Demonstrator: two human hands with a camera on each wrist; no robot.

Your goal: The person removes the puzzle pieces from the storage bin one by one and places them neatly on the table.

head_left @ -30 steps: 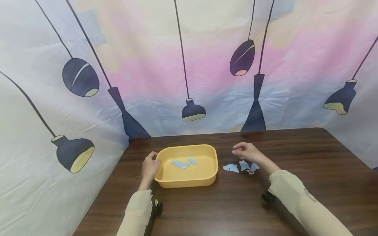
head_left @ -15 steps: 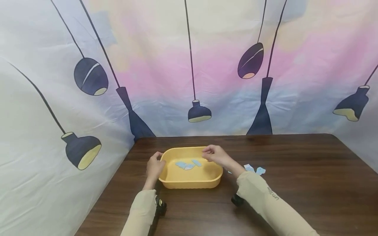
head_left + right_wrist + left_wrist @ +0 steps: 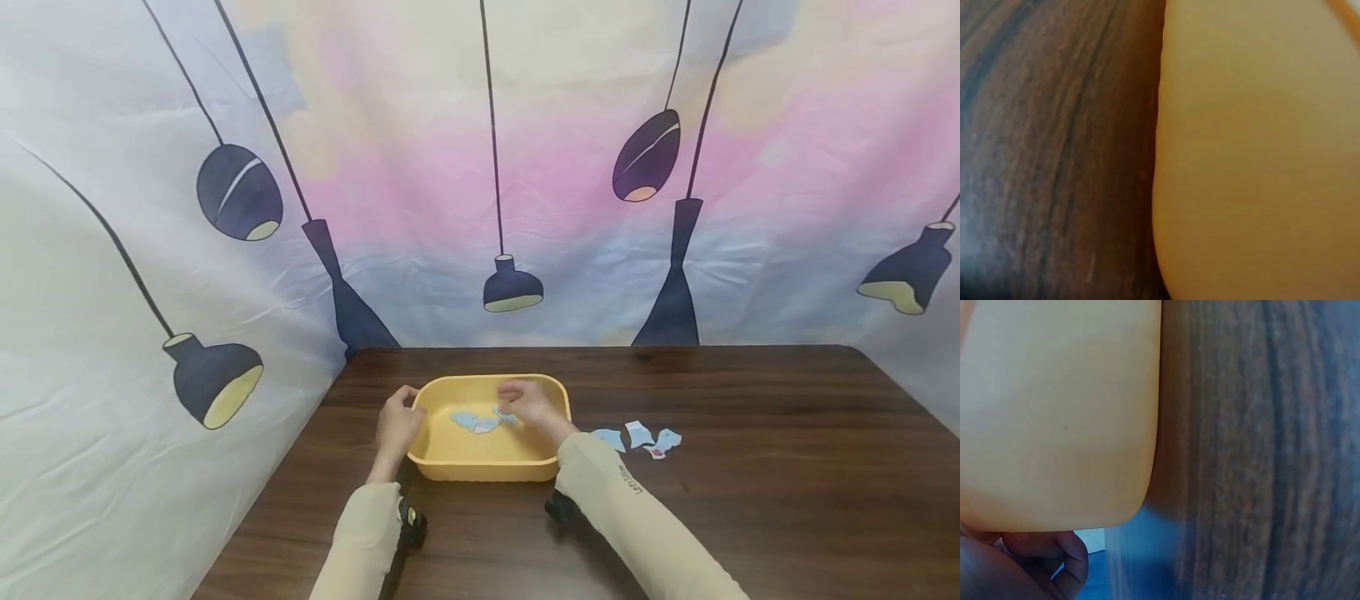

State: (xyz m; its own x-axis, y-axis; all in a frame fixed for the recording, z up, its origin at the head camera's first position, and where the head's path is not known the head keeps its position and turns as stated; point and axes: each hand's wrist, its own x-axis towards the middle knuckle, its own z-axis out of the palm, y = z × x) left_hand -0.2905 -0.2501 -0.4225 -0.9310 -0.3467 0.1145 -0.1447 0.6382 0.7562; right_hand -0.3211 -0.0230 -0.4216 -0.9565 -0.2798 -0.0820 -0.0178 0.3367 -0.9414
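A yellow plastic basin [image 3: 491,472] stands on the table. My left hand [image 3: 396,427] grips its left end, thumb over the rim and fingers outside; in the left wrist view, curled fingers [image 3: 1072,562] show past the basin's wall [image 3: 1060,425]. Light blue torn scraps [image 3: 467,421], like paper, lie inside on the bottom. My right hand [image 3: 528,402] reaches over the right side into the basin, its loosely bent fingertips close above the rightmost scrap [image 3: 506,415] and partly covering it. The right wrist view shows only the basin's outer wall [image 3: 1260,150] and wood.
Several more light blue scraps [image 3: 639,433] lie on the brown wooden table [image 3: 750,500] right of the basin, one marked in red. A cloth backdrop [image 3: 420,167] printed with hanging lamps rises behind the table's far edge and along its left side.
My right hand has travelled left from above the scraps on the table and down into the basin. My left hand keeps its grip on the basin. The whole view has shifted slightly.
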